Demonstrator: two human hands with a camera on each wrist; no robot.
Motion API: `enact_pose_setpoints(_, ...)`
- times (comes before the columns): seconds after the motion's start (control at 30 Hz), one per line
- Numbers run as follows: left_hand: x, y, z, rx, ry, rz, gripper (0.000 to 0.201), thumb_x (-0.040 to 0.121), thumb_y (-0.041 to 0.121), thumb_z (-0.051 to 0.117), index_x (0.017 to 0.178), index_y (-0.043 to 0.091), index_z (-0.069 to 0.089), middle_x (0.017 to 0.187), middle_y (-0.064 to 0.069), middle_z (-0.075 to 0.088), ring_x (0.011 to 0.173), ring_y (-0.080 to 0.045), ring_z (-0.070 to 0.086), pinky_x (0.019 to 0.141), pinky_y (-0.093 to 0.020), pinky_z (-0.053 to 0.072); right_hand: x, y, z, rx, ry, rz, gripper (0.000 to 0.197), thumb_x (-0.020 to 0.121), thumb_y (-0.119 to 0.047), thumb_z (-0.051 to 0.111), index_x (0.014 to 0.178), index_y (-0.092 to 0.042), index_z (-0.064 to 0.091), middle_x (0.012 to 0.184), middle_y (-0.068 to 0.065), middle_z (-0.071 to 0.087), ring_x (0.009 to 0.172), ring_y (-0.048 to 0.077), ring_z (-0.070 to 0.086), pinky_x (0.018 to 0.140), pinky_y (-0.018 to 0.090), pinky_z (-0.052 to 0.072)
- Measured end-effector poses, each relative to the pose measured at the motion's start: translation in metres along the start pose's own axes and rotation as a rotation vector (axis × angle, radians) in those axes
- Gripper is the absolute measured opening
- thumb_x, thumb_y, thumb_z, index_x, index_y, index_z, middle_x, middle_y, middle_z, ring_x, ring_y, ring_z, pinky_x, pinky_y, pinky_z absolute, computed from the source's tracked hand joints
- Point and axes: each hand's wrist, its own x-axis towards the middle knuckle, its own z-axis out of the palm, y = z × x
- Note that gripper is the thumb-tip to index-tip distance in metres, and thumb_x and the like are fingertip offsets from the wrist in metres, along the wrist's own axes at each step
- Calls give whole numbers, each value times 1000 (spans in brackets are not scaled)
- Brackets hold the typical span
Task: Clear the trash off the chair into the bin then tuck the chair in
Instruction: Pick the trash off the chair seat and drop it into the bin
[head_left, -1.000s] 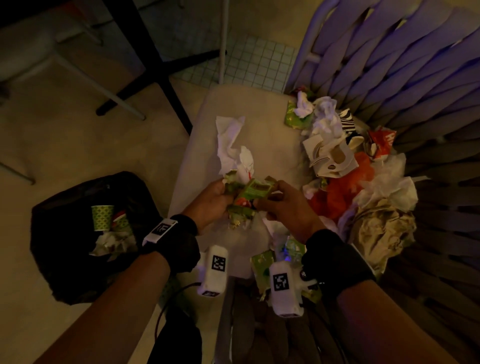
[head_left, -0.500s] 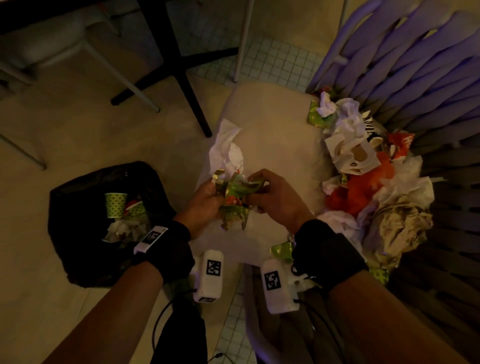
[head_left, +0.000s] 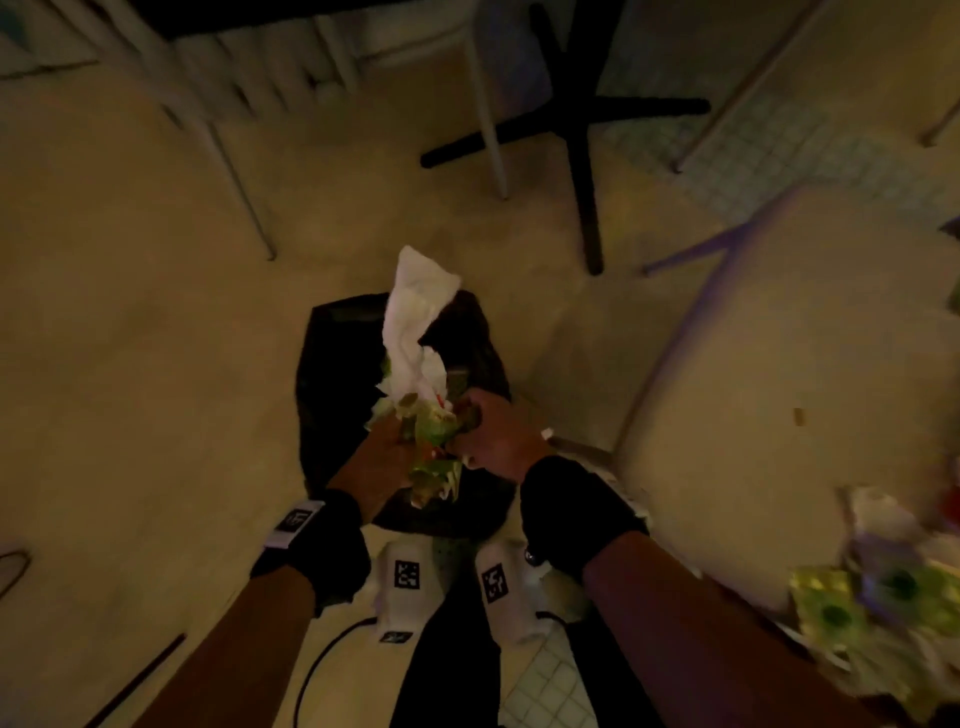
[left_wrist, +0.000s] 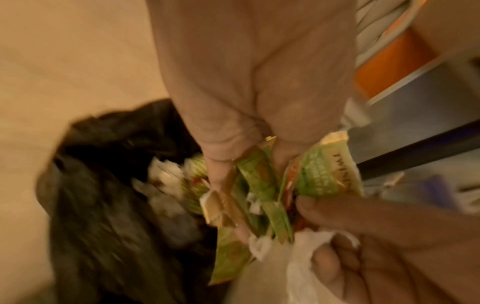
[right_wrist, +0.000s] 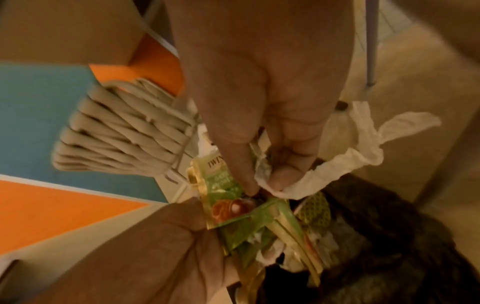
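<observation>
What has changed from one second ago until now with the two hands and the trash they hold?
Both hands, left hand and right hand, carried the bundle of green wrappers and white tissue leftward, off the chair seat, and now hold it above the black bin bag. Nothing was let go. Both hands grip the bundle as before; the remaining trash pile stays on the chair.

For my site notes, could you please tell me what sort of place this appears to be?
Probably a café or casual dining area: a black cross-shaped pedestal table base stands on the beige floor, pale metal chair legs beside it, and both hands hold green tea-bag wrappers and a white paper napkin over a black bin bag.
</observation>
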Motion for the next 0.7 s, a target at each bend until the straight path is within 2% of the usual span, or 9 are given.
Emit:
enact_pose_setpoints(0.07, 14, -15, -21, 46, 4, -10, 50, 90, 22, 61, 136, 23, 42, 120, 1, 62, 107, -22, 62, 90, -42, 54, 27, 7, 27, -13, -23, 28, 41, 81, -14, 70, 117, -12, 52, 109, 10, 58, 111, 37, 58, 96, 50, 50)
enact_pose_setpoints(0.13, 36, -34, -40, 181, 4, -13, 49, 91, 26, 59, 137, 20, 42, 128, -7, 56, 115, -28, 56, 99, -49, 47, 50, 17, 46, -20, -13, 47, 39, 85, -16, 67, 121, -11, 52, 117, 15, 58, 110, 37, 58, 95, 50, 50)
enact_pose_setpoints(0.2, 59, -53, -57, 298, 43, -66, 53, 87, 29, 60, 136, 18, 42, 131, -12, 55, 117, -32, 55, 100, -49, 46, 69, 28, 58, -5, 3, 71, 37, 87, -15, 64, 121, -10, 52, 115, 15, 58, 107, 37, 59, 93, 51, 51)
enact_pose_setpoints(0.27, 76, -66, -69, 399, 169, -123, 48, 90, 14, 55, 136, 9, 42, 133, -16, 55, 118, -33, 55, 99, -42, 47, 83, 37, 63, 10, 26, 84, 38, 87, -14, 63, 122, -10, 51, 118, 16, 59, 108, 38, 58, 93, 52, 50)
enact_pose_setpoints(0.33, 85, -70, -74, 455, 220, -123, 46, 93, 15, 53, 137, 8, 42, 134, -16, 54, 119, -33, 55, 99, -42, 46, 91, 45, 63, -27, 78, 96, 40, 87, -14, 62, 125, -10, 49, 124, 18, 58, 110, 39, 57, 94, 52, 49)
enact_pose_setpoints(0.43, 88, -70, -80, 482, 115, -121, 70, 93, 26, 57, 149, 18, 16, 154, -8, 29, 135, -30, 38, 109, -45, 37, 96, 53, 57, -97, 102, 160, 51, 85, -18, 66, 131, -10, 44, 124, 18, 58, 109, 37, 59, 88, 45, 51)
enact_pose_setpoints(0.53, 82, -69, -87, 445, 118, -203, 102, 85, 38, 66, 148, 28, -13, 161, 0, 4, 146, -28, 17, 114, -47, 28, 86, 54, 48, -59, -35, 210, 82, 85, -20, 68, 150, -16, 18, 149, 14, 37, 133, 34, 42, 106, 45, 40)
enact_pose_setpoints(0.6, 78, -67, -85, 489, 131, -200, 104, 82, 42, 67, 148, 31, -13, 161, -1, -1, 147, -27, 10, 117, -50, 21, 70, 50, 40, -4, -82, 200, 84, 87, -20, 65, 151, -16, 12, 155, 12, 28, 140, 32, 31, 112, 41, 34)
enact_pose_setpoints(0.7, 69, -57, -64, 594, 141, -123, 90, 86, 34, 65, 151, 23, 4, 160, -7, 7, 146, -29, 15, 115, -45, 22, 36, 38, 21, 59, -65, 179, 69, 89, -16, 62, 147, -13, 26, 149, 14, 36, 137, 32, 36, 110, 38, 34)
